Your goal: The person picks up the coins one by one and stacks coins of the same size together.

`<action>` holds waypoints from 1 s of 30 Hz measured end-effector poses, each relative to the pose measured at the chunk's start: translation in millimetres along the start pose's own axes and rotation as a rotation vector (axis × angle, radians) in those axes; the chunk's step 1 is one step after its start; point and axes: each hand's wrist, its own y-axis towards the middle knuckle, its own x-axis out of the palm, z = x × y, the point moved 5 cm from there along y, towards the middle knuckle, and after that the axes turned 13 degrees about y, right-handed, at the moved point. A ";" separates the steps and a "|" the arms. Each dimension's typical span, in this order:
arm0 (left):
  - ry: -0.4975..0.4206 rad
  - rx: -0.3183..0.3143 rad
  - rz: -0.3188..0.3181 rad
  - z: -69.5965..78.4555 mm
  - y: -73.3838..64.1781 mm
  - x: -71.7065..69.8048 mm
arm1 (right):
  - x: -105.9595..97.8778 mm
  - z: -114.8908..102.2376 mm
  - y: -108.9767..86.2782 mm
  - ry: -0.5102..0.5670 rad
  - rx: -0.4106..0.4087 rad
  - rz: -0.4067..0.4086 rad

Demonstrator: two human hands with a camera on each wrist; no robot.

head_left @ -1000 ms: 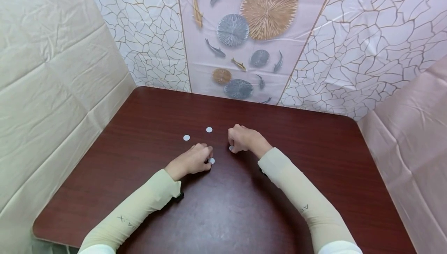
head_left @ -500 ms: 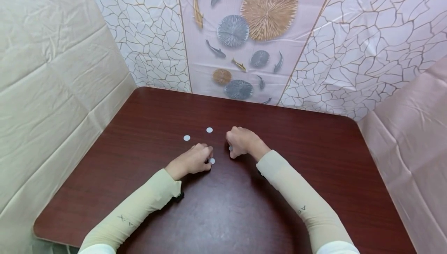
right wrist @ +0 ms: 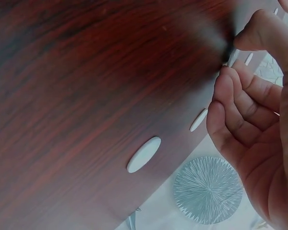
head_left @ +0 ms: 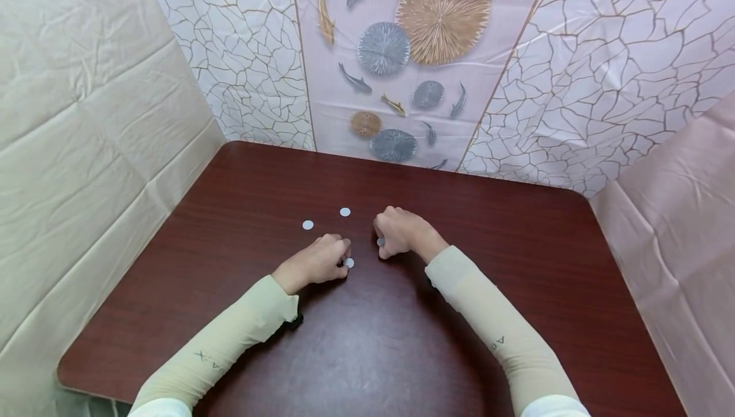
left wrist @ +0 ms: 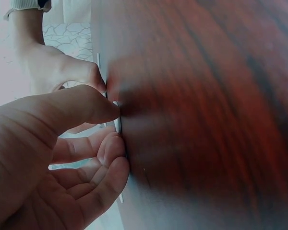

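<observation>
In the head view my left hand [head_left: 316, 263] rests low over the table and pinches a small white disc [head_left: 349, 263] between thumb and fingers. The left wrist view shows that disc [left wrist: 117, 117] edge-on at the tabletop, with the thumb on one side of it and curled fingers on the other. My right hand [head_left: 402, 233], a little farther back and to the right, pinches another white disc [head_left: 381, 241], partly covered by its fingers. Seen from the right wrist, this disc [right wrist: 233, 57] lies between the thumb and the fingertips.
Two more white discs, a left one [head_left: 308, 225] and a right one [head_left: 345, 212], lie flat beyond my left hand. The right wrist view has a large-looking disc [right wrist: 144, 154] near the table edge. Patterned cloth [head_left: 385, 111] hangs behind the dark red-brown table [head_left: 517, 226].
My right hand has shifted slightly left and its thumb has come toward me, showing more of its disc. The left hand and the two far discs have stayed in place.
</observation>
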 end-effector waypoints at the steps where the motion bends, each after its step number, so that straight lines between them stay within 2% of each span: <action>1: 0.000 0.002 0.002 0.2 0.0 0.1 | 0.4 0.6 -0.6 0.006 0.001 0.002; 5: -0.001 0.010 0.005 1.0 0.0 0.5 | 2.2 2.1 -3.6 0.035 -0.002 0.010; 16: -0.016 -0.009 -0.018 -0.3 -0.2 2.3 | 4.1 -7.5 -7.5 0.049 -0.078 0.040; 26: 0.000 0.004 -0.002 0.0 0.5 -0.9 | 6.0 -29.2 -10.8 0.030 -0.207 0.086; 30: -0.009 0.006 -0.004 0.4 -0.4 -1.1 | 8.9 -38.8 -11.4 0.058 -0.237 0.082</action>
